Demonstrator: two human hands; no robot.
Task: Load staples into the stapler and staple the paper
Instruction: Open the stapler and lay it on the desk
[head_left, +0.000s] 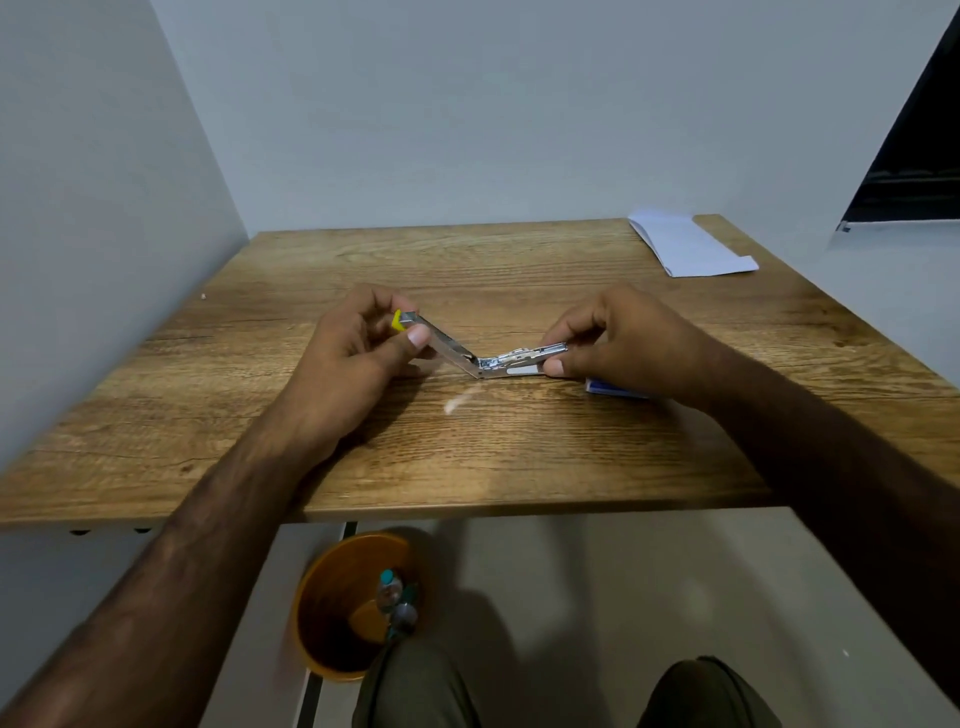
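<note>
left grip (358, 353) pinches the yellow-tipped arm of the stapler (493, 364), right grip (618, 338) pinches its base end; it's hinged open at tabletop (467, 457) centre; blue staple box (613, 388) at 3 o'clock, paper (691, 244) at 1 o'clock; loading step, i judge; next needs a staple strip in the channel.

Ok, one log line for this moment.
stapler hinged open | left hand grips raised arm | right hand pinches base | paper untouched

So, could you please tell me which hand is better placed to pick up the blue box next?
Probably the right hand: the blue box lies just beneath it, while the left hand is across the stapler, pinching its yellow-tipped arm open.
</note>
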